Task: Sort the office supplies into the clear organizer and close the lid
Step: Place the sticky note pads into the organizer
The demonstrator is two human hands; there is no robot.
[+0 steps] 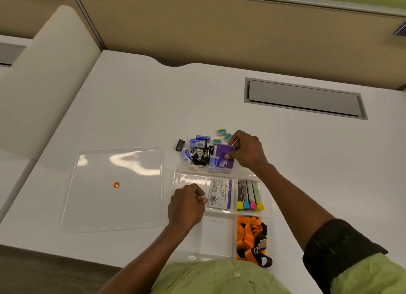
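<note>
**Right hand on the purple packet, left hand curled over the organizer**

Head view: the clear organizer (222, 168) sits low and centre on the white desk (136, 109), its lid (114, 190) lying flat to its left. The right hand (247, 152) pinches a purple packet (224, 154) at the edge of the loose supplies pile (197, 148) just above the organizer. The left hand (186, 206) is loosely curled over a left compartment, holding nothing visible. Highlighters (249, 196) and an orange lanyard (250, 236) fill right compartments

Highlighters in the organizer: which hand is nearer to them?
Left, narrowly. The left hand rests in the organizer, two compartments left of the highlighters. The right hand is beyond the organizer, holding a purple packet.
</note>
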